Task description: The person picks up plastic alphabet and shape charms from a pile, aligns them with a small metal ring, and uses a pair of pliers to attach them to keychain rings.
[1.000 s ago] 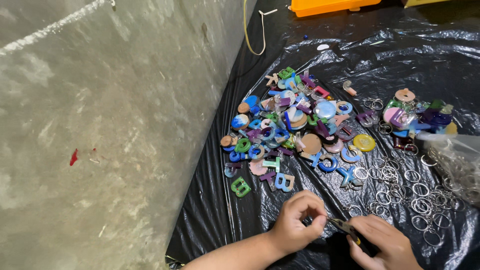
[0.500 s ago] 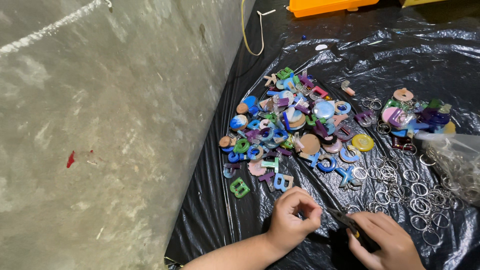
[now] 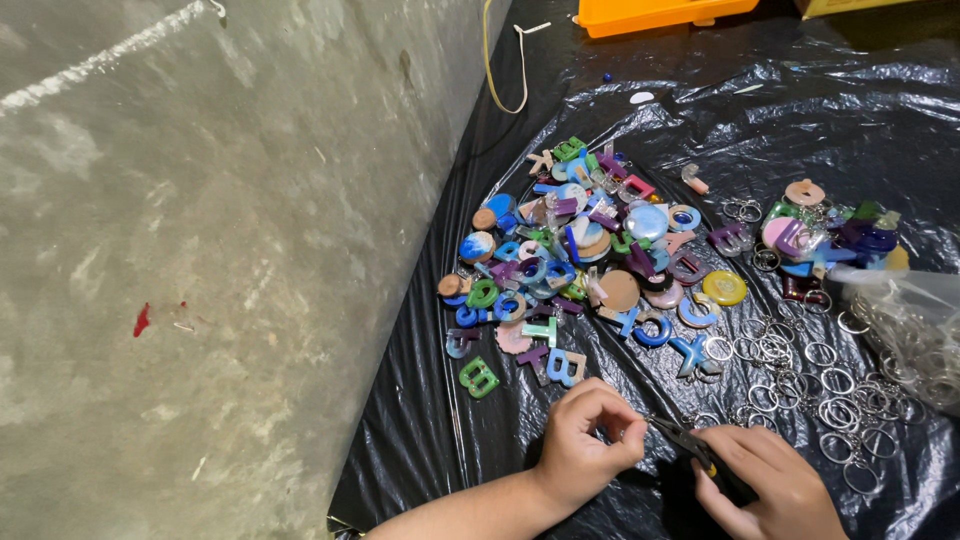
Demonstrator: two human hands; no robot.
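At the bottom of the head view my left hand (image 3: pixel 588 440) pinches something small between fingertips, too small to name. My right hand (image 3: pixel 775 482) grips dark pliers (image 3: pixel 690 447) whose tip meets the pinched piece. Just beyond my hands lies a heap of coloured resin letters and discs (image 3: pixel 590 255) on a black plastic sheet (image 3: pixel 420 440). A green letter (image 3: pixel 478 377) and a light blue letter (image 3: pixel 565 366) lie nearest my left hand. Several loose metal key rings (image 3: pixel 800 370) are spread to the right of the heap.
A bare concrete floor (image 3: pixel 200 270) with a red speck fills the left side. An orange tray (image 3: pixel 660 12) sits at the top edge. A clear bag of rings (image 3: pixel 905 330) lies at the right. A smaller cluster of coloured pieces (image 3: pixel 825 230) lies behind it.
My two hands have stayed together at the bottom, with only small finger movements around the pliers' tip. The heap and rings have not moved.
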